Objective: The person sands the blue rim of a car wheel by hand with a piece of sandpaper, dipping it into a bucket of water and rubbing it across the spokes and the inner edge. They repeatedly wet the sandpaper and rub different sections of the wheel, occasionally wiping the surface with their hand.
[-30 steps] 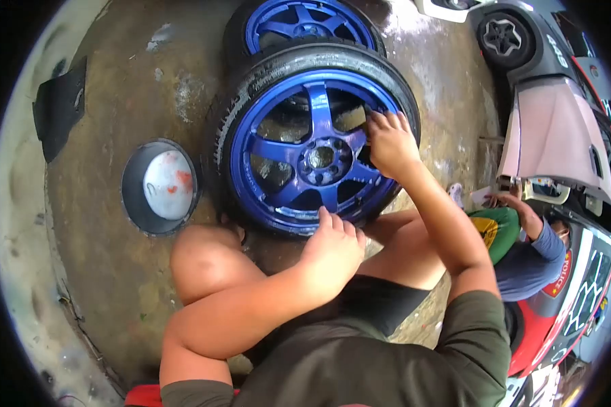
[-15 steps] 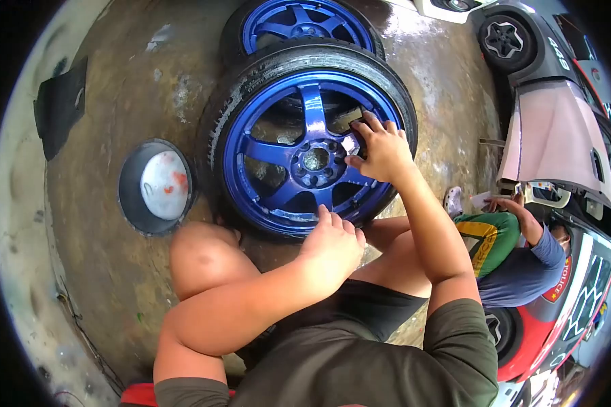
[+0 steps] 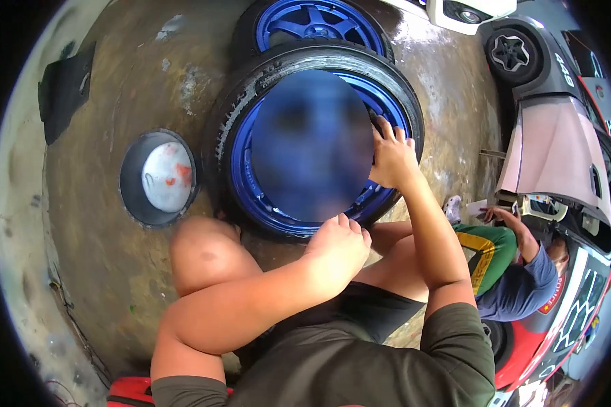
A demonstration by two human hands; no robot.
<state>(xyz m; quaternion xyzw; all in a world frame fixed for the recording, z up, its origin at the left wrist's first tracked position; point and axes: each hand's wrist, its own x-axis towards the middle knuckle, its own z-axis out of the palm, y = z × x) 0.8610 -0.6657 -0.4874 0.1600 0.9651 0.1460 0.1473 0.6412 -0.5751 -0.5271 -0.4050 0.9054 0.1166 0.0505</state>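
A blue multi-spoke wheel point(image 3: 243, 178) with a black tyre point(image 3: 218, 146) stands before my knees. A blurred oval hides its hub and most spokes. My right hand point(image 3: 395, 157) is on the right side of the rim, fingers bent and close together. A small dark piece shows at its fingertips; the blur partly covers this spot and its kind cannot be made out. At the near edge of the wheel, my left hand point(image 3: 338, 245) has its fingers curled over the rim, the tips partly lost in the blur.
A second blue wheel point(image 3: 288, 28) sits behind the first. To the left is a dark bucket point(image 3: 130, 197) of whitish liquid with orange-red patches. A black mat point(image 3: 66, 95) lies farther left. On the right, a person point(image 3: 516, 278) sits beside parked cars and a pinkish body panel point(image 3: 546, 146).
My right hand has shifted slightly right and down along the rim, its fingers more bent. My left hand has moved slightly down and right. A blur now covers the wheel's middle.
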